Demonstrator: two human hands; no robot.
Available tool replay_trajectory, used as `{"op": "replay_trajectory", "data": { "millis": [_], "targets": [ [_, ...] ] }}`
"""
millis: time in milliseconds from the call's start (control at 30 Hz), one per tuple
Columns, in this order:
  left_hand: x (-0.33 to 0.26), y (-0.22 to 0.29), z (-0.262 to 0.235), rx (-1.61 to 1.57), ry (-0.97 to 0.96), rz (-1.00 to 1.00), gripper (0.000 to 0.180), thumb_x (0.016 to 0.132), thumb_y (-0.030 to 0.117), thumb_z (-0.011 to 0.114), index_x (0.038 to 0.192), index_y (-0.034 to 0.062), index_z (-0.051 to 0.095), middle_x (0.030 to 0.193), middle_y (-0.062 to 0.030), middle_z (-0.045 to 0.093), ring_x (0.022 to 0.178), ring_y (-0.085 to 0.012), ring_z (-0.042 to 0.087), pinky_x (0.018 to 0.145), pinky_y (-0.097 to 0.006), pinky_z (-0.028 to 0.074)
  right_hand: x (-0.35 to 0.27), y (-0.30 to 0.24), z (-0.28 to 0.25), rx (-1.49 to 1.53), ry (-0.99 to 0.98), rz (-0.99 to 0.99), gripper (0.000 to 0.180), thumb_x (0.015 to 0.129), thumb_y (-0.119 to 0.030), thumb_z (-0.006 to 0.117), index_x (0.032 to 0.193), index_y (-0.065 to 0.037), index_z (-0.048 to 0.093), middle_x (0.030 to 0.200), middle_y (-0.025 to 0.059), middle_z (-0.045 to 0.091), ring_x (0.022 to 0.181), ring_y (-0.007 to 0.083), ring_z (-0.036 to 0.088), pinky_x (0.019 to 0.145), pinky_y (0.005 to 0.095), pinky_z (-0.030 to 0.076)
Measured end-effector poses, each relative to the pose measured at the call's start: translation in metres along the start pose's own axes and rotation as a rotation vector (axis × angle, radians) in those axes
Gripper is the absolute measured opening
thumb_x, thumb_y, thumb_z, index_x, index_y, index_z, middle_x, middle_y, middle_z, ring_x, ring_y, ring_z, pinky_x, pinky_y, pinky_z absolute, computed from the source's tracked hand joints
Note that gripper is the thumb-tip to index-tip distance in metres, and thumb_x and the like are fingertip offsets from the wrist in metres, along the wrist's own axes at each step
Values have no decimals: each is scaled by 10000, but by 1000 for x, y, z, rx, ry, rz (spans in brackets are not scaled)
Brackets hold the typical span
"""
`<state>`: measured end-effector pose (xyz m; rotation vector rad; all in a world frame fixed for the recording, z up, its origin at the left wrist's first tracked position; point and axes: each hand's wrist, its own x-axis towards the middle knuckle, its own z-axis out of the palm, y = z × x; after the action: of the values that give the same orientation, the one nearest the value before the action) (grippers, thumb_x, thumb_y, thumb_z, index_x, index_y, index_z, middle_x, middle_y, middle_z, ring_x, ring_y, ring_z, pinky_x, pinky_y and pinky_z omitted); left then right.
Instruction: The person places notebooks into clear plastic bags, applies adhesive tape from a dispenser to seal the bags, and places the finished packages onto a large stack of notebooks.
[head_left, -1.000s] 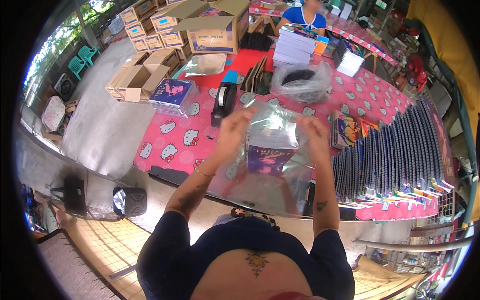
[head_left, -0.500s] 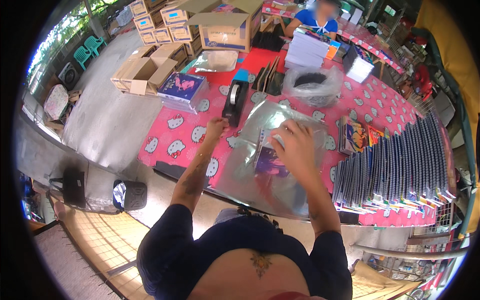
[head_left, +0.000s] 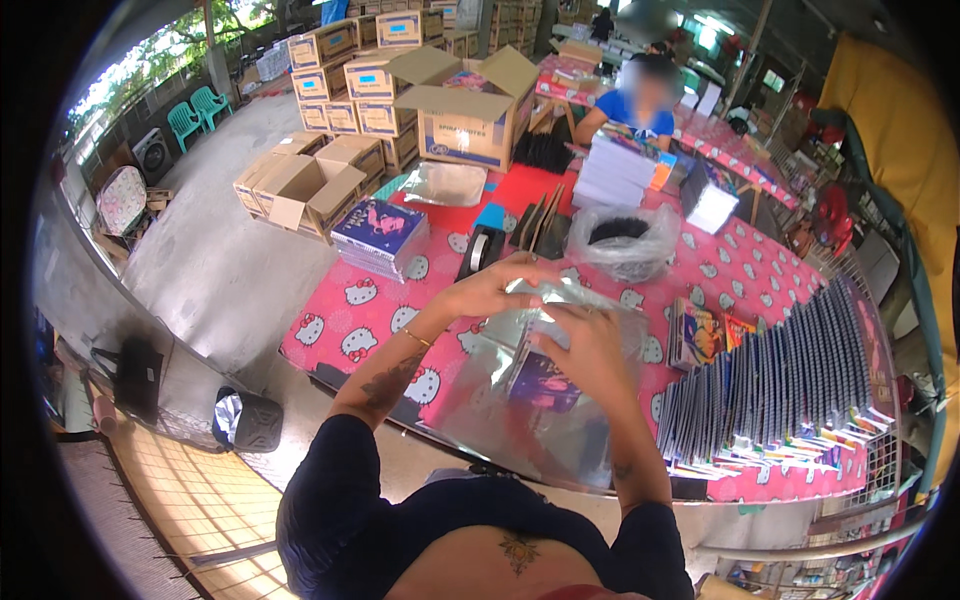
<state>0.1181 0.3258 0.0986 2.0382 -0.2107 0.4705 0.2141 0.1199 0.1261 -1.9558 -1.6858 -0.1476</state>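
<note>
Both hands' grip closed: left hand (head_left: pixel 487 293), right hand (head_left: pixel 590 345) on clear plastic bag (head_left: pixel 520 400).

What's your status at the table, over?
Left hand and right hand both gripping the clear plastic bag, dark notebook inside. Tape dispenser just beyond, not blocking.

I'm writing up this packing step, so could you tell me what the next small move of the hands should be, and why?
Probably fold the open top of the clear plastic bag down flat. Both hands are already at that end: the left hand pinches the bag's upper edge, and the right hand presses on the purple booklet that shows through the plastic. A tape dispenser stands just beyond on the pink tablecloth.
</note>
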Motion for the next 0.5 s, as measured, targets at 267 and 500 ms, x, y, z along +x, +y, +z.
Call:
{"op": "replay_trajectory", "data": {
  "millis": [267, 500],
  "targets": [
    [1, -12, -10, -5, -31, 11, 126, 873, 211, 735, 959, 120, 734, 1280, -78, 509, 1275, -233, 422, 1039, -372, 362, -58, 44, -36, 132, 431, 123, 430, 700, -241, 842, 1071, -104, 674, 1135, 82, 650, 1093, 289, 592, 954, 446, 415],
    [44, -31, 72, 368, 54, 202, 117, 766, 195, 791, 854, 263, 755, 1501, -127, 335, 1402, -391, 245, 1115, -540, 222, -79, 114, 34, 207, -28, -105, 552, 637, -264, 870, 1134, -126, 674, 1351, 106, 532, 1292, 302, 466, 1060, 523, 346]
  ]
}}
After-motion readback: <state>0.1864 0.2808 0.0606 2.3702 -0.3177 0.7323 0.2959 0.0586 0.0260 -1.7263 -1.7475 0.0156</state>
